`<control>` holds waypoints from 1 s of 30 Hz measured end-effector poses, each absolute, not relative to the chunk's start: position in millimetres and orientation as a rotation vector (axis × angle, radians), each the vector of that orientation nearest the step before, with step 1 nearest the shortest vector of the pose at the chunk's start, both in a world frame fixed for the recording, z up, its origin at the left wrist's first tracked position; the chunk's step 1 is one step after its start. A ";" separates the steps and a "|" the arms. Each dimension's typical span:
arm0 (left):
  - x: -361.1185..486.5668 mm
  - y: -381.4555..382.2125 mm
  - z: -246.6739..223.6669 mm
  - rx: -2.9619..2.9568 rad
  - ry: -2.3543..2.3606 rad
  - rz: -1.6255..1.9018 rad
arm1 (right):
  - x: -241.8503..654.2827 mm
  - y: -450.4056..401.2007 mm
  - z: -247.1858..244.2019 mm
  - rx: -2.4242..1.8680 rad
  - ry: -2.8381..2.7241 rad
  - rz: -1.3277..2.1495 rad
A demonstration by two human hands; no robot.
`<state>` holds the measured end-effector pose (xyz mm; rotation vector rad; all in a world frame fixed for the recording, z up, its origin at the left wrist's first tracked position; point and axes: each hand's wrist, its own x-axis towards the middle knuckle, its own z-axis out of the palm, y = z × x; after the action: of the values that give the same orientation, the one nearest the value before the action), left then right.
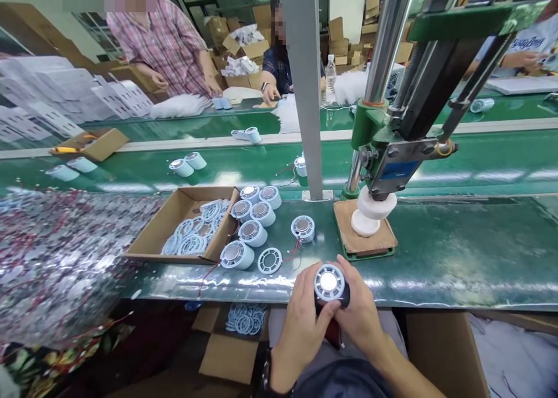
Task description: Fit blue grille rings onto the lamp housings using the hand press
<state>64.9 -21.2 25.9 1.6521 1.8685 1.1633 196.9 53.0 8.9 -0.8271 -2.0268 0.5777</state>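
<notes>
Between my two hands, at the bench's front edge, is a round light-blue fan housing (329, 283) with a pale disc at its centre and a dark part below. My left hand (300, 316) wraps its left side, thumb at the front. My right hand (360, 308) grips the right side. Ahead stands a similar housing (302, 228) with red wires, and a flat blue ring (269, 261) lies to its left. Several more housings (251, 233) stand beside a cardboard tray (143, 244) of blue rings. A green hand press (366, 128) with white round pads stands ahead to the right.
A large pile of wired parts (65, 253) covers the bench's left. A grey post (307, 84) rises beside the press. Behind it, a green conveyor (244, 174) carries blue parts. Co-workers sit or stand across the line. Open boxes (231, 351) are below the bench edge.
</notes>
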 end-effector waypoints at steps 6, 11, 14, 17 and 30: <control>63.5 -21.9 25.3 1.755 1.861 1.106 | 196.4 53.6 6.5 -0.791 -2.022 0.579; 61.1 -20.8 23.8 1.814 1.869 1.141 | 196.4 53.4 9.2 -0.780 -2.039 0.582; 56.2 -19.5 25.7 1.888 1.821 1.114 | 196.0 53.2 11.3 -0.778 -2.054 0.587; 53.5 -19.8 27.0 1.911 1.811 1.062 | 196.4 53.3 11.4 -0.794 -2.084 0.578; 84.4 -20.6 15.2 1.607 2.030 1.219 | 205.4 60.2 26.2 -0.697 -2.310 0.491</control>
<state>84.4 -20.6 15.2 1.6071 2.0303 1.2190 205.4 60.2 26.2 -0.6973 -2.3101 0.4907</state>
